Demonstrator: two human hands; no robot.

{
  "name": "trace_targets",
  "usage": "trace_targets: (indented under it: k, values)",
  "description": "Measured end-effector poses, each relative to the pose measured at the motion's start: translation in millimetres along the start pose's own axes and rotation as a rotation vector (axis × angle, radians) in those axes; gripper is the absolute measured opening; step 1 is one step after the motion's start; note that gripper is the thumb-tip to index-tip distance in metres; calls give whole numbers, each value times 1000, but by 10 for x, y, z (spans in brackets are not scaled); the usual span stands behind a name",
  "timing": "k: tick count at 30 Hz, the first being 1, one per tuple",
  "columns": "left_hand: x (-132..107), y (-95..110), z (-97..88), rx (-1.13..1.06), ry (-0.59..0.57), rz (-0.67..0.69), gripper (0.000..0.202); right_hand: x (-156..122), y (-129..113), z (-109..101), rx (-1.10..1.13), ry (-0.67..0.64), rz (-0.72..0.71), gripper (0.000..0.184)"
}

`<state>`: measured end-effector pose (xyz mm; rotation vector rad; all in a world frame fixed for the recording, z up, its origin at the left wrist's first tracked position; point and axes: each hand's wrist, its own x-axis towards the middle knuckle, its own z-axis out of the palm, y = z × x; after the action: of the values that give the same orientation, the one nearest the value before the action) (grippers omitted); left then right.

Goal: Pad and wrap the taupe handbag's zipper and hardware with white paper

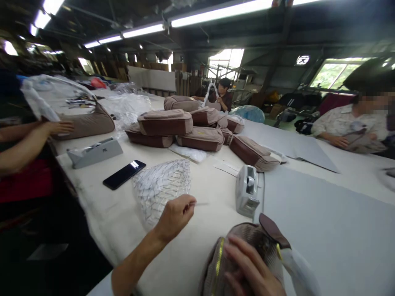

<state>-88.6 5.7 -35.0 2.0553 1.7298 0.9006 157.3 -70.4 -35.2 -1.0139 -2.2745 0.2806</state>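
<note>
My left hand (pixel 175 216) hovers over the white table (pixel 324 230) with its fingers pinched on a small clear strip, probably tape, beside a sheet of white foam netting (pixel 162 187). My right hand (pixel 251 269) lies with fingers spread on a brown bag (pixel 247 242) at the near edge; the bag has a gold zipper and white wrapping at its right side. A grey tape dispenser (pixel 247 190) stands just beyond the bag.
A black phone (pixel 124 174) and a second tape dispenser (pixel 95 152) lie to the left. Several brown bags (pixel 200 127) are piled mid-table. A person's arms (pixel 27 142) rest at the left; other people sit at the far end and right.
</note>
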Motion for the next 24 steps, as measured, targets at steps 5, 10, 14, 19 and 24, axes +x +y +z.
trace_targets:
  k: [5,10,14,19,24]
  values:
    - [-689,682,-16,-705,-80,243,13,142,-214,-157,167,10,41,23]
    - [-842,1005,364,-1411,-87,-187,14,-89,-383,-84,608,20,505,28]
    - [-862,1091,473,-1505,-93,-369,21,-205,-289,-277,492,147,419,24]
    - [-872,1103,428,-1219,17,-344,21,1,-52,-660,-170,164,-105,38]
    - [-907,1121,486,-1088,36,-285,19,282,-13,-670,-635,-60,-170,42]
